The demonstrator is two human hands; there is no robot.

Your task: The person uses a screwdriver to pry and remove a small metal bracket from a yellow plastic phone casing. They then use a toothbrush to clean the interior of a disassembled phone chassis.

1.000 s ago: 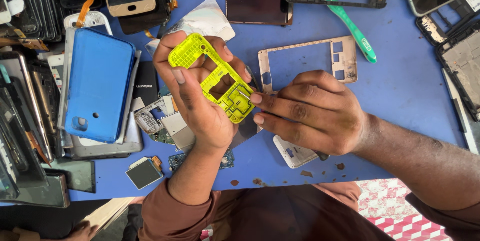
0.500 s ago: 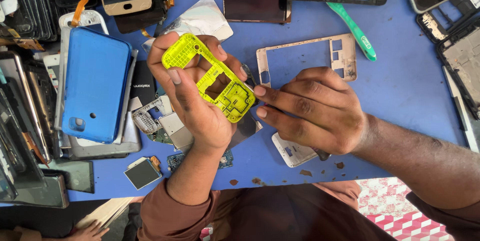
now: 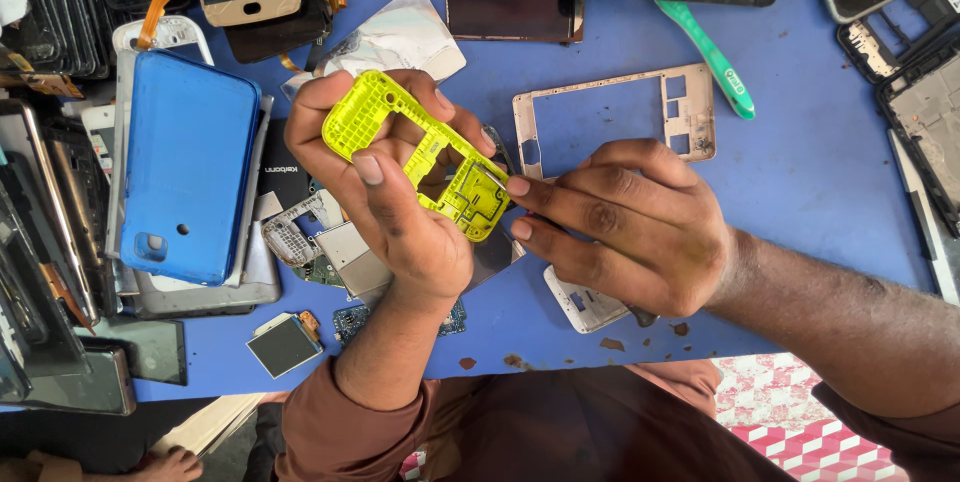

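Plastic of a bright yellow phone frame (image 3: 420, 157) is gripped at the centre of the frame by the curled fingers of the left hand (image 3: 395, 207), above a blue table (image 3: 800, 162). Its lower right end is pinched by the right hand (image 3: 625, 227). A blue phone cover (image 3: 185, 167) is seen at left, a green toothbrush (image 3: 705, 47) at upper right.
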